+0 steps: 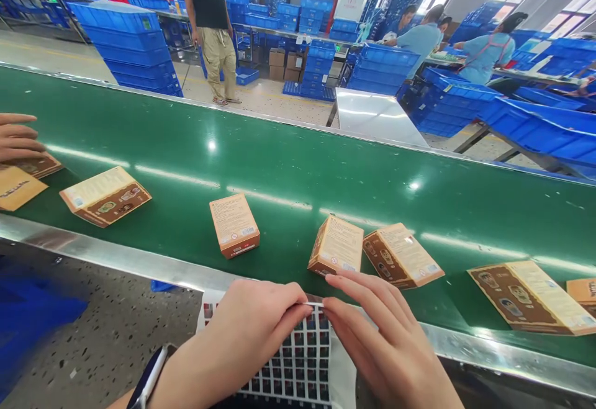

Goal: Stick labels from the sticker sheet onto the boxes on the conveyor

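A sheet of small dark square stickers (305, 356) on white backing is in front of me at the belt's near edge. My left hand (254, 319) is closed, its thumb and index finger pinching the sheet's folded upper edge. My right hand (379, 328) meets it there, fingertips pressed at the same edge. One of its fingers reaches forward to the near end of a small printed carton (342, 241); whether it touches is unclear. Beside that carton, to the right, lies a brown-and-cream carton (403, 254). Another carton (235, 226) lies farther left.
The green conveyor belt (279, 154) crosses the view, with a metal rail (153, 260) along its near side. More cartons lie at left (107, 195) and right (531, 297). A co-worker's hand (18, 139) is over cartons at far left. Blue crates (130, 43) and people stand beyond.
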Demonstrator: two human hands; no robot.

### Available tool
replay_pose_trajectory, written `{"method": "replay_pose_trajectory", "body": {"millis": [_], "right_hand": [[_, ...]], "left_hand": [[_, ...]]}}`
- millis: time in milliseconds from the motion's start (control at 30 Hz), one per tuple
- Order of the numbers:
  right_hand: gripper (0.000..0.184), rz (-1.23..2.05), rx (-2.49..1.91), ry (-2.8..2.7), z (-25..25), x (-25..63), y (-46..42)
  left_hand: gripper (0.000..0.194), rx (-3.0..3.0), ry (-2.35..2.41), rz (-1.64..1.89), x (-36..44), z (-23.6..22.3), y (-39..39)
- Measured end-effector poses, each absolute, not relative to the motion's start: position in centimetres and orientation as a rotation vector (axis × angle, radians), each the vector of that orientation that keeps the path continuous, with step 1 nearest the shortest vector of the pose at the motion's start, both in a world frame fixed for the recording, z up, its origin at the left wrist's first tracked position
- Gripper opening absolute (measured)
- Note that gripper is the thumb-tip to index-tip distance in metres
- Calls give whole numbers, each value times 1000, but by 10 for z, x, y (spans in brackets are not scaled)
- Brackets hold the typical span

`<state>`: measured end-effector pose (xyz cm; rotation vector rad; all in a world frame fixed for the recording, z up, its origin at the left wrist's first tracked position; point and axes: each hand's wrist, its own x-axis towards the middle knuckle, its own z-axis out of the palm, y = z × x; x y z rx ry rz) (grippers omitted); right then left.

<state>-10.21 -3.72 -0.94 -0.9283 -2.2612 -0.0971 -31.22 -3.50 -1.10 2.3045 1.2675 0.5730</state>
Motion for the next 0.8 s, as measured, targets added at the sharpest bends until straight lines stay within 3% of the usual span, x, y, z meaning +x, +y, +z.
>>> {"method": "replay_pose_trajectory", "body": {"millis": [333, 467, 600, 733, 800], "right_hand": [[23, -211, -861, -2217, -35, -100, -53], [25, -117, -871, -2096, -44, -95, -55], [22, 114, -1274, -1548, -56, -78, -38], [52, 457, -1515, -1185, -70, -68, -16], [57, 534, -1499, -1189, -72, -71, -12]], "left_hand": [[23, 1952, 1340, 272, -309, 1, -27], [25, 1848, 1365, 242, -310, 2, -23], [21, 1902, 1253, 311, -316, -3, -23], [13, 2164, 886, 455, -314, -12, -26], [13, 2305, 767, 456, -307, -16, -24]]}}
